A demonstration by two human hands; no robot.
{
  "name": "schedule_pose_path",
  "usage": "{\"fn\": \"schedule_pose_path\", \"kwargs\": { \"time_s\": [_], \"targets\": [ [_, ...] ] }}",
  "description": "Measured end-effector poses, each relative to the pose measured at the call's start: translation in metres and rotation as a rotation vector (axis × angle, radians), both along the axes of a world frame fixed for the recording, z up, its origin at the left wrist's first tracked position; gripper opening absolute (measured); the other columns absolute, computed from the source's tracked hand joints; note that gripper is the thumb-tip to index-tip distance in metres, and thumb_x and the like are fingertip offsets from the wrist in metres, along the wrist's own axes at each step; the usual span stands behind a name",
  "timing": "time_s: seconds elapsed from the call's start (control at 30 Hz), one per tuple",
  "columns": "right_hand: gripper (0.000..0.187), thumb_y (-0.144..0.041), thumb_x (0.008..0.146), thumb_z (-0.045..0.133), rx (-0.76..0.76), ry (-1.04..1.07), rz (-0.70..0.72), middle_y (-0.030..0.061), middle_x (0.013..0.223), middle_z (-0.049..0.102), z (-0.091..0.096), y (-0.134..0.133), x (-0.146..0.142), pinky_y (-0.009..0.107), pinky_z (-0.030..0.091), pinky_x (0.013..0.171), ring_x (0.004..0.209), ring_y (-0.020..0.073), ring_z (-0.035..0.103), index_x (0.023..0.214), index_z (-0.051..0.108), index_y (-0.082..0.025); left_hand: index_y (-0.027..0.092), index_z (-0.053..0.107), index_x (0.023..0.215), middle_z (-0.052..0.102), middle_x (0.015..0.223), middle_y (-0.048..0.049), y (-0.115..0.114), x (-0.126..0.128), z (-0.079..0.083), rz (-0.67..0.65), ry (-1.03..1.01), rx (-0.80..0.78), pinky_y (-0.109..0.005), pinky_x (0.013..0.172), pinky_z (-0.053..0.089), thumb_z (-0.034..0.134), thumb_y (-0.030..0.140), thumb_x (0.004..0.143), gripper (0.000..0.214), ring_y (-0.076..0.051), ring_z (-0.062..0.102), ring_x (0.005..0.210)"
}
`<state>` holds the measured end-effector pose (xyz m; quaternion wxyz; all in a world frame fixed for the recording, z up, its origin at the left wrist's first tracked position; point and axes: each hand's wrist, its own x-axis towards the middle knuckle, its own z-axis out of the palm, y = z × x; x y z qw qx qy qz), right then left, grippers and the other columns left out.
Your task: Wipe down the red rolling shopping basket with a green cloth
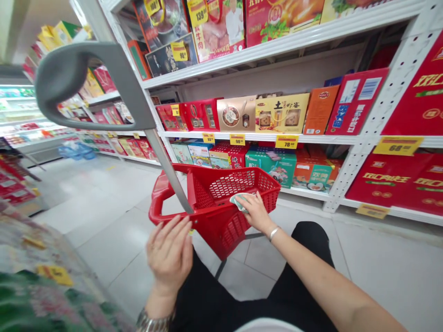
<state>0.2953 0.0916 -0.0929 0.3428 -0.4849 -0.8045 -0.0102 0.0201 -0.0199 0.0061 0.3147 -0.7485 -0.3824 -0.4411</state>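
A red plastic basket of a shopping cart [214,230] stands in front of my knees, with mesh sides and a molded red frame. My right hand [258,212] presses a pale green and white cloth [238,201] against the basket's near top rim. On the left, my left hand [170,251] is raised beside the basket's near corner, its fingers stretched out with nothing visible in them. Whether its fingertips touch the red frame I cannot tell. From the basket a metal pole [169,170] rises to a large grey handle [138,87].
White shelves [256,136] with boxed goods and yellow price tags run behind the cart. Large red cartons [398,180] fill the right side. A blurred display [51,286] is close at lower left. Pale tiles [114,221] cover the aisle floor, with blue items [76,151] farther back.
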Motion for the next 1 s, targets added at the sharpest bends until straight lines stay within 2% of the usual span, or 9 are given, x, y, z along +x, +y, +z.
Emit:
{"fn": "schedule_pose_path", "kwargs": {
  "time_s": [0.07,0.17,0.27,0.37,0.53,0.73,0.87,0.93,1.0],
  "targets": [
    [0.066,-0.004,0.079,0.056,-0.030,0.003,-0.007,0.0091,0.131,0.063,0.007,0.006,-0.005,0.059,0.021,0.118,0.122,0.0251,0.054,0.139,0.056,-0.030,0.022,0.066,0.124,0.074,0.121,-0.0076,0.010,0.028,0.006,-0.054,0.108,-0.161,-0.044,0.115,0.036,0.054,0.020,0.092,0.034,-0.023,0.061,0.125],
    [0.065,-0.004,0.078,0.055,-0.039,-0.010,-0.008,0.0090,0.128,0.065,0.013,0.009,-0.012,0.055,0.025,0.117,0.118,0.0254,0.056,0.138,0.058,-0.028,0.020,0.065,0.128,0.068,0.132,-0.0091,0.042,0.062,0.007,0.007,0.221,-0.390,-0.050,0.122,0.025,0.046,0.033,0.098,0.038,-0.025,0.053,0.134],
    [0.067,-0.004,0.077,0.054,-0.016,-0.013,0.008,0.0091,0.131,0.064,0.014,0.004,-0.020,0.054,0.027,0.117,0.118,0.0259,0.055,0.139,0.056,-0.028,0.017,0.058,0.138,0.055,0.146,-0.0139,0.074,0.076,-0.003,0.158,0.222,-0.533,-0.064,0.122,0.010,0.045,0.041,0.098,0.049,-0.033,0.038,0.145],
    [0.070,-0.003,0.078,0.053,0.013,-0.032,0.020,0.0090,0.134,0.062,0.008,-0.006,-0.030,0.054,0.025,0.118,0.122,0.0254,0.053,0.144,0.051,-0.029,0.013,0.055,0.141,0.050,0.149,-0.0183,0.088,0.075,-0.016,0.349,0.207,-0.601,-0.068,0.120,0.006,0.046,0.048,0.096,0.058,-0.040,0.034,0.146],
    [0.071,0.001,0.082,0.047,0.068,-0.107,-0.034,0.0065,0.149,0.052,-0.013,-0.016,-0.034,0.062,0.013,0.120,0.141,0.0275,0.039,0.146,0.049,-0.031,0.014,0.058,0.140,0.057,0.143,-0.0180,0.084,0.053,-0.023,0.443,0.255,-0.601,-0.070,0.118,0.003,0.039,0.054,0.097,0.062,-0.044,0.037,0.143],
    [0.072,0.005,0.081,0.042,0.053,-0.101,-0.172,0.0051,0.151,0.051,-0.041,-0.007,0.006,0.065,0.010,0.119,0.142,0.0273,0.039,0.144,0.052,-0.031,0.015,0.058,0.140,0.058,0.142,-0.0165,0.080,0.029,-0.023,0.419,0.267,-0.608,-0.072,0.117,0.001,0.044,0.053,0.095,0.060,-0.044,0.035,0.144],
    [0.068,0.002,0.082,0.045,-0.015,-0.056,-0.281,0.0101,0.151,0.050,-0.043,-0.003,0.028,0.064,0.016,0.119,0.140,0.0297,0.042,0.143,0.054,-0.026,0.017,0.058,0.140,0.058,0.142,-0.0148,0.076,0.026,-0.023,0.437,0.310,-0.590,-0.072,0.117,-0.003,0.042,0.052,0.096,0.058,-0.042,0.035,0.144],
    [0.067,0.002,0.080,0.046,-0.046,-0.031,-0.279,0.0125,0.150,0.051,-0.039,-0.004,0.021,0.063,0.019,0.118,0.139,0.0309,0.043,0.142,0.055,-0.023,0.016,0.058,0.140,0.059,0.141,-0.0154,0.074,0.028,-0.023,0.450,0.318,-0.587,-0.072,0.117,-0.005,0.041,0.051,0.097,0.058,-0.041,0.036,0.144],
    [0.068,0.003,0.080,0.047,-0.040,-0.007,-0.202,0.0130,0.148,0.052,-0.032,-0.008,-0.002,0.061,0.022,0.118,0.139,0.0304,0.043,0.143,0.054,-0.023,0.016,0.058,0.139,0.058,0.141,-0.0160,0.071,0.031,-0.023,0.456,0.316,-0.581,-0.072,0.117,-0.007,0.040,0.050,0.098,0.057,-0.040,0.036,0.144]
  ]
}}
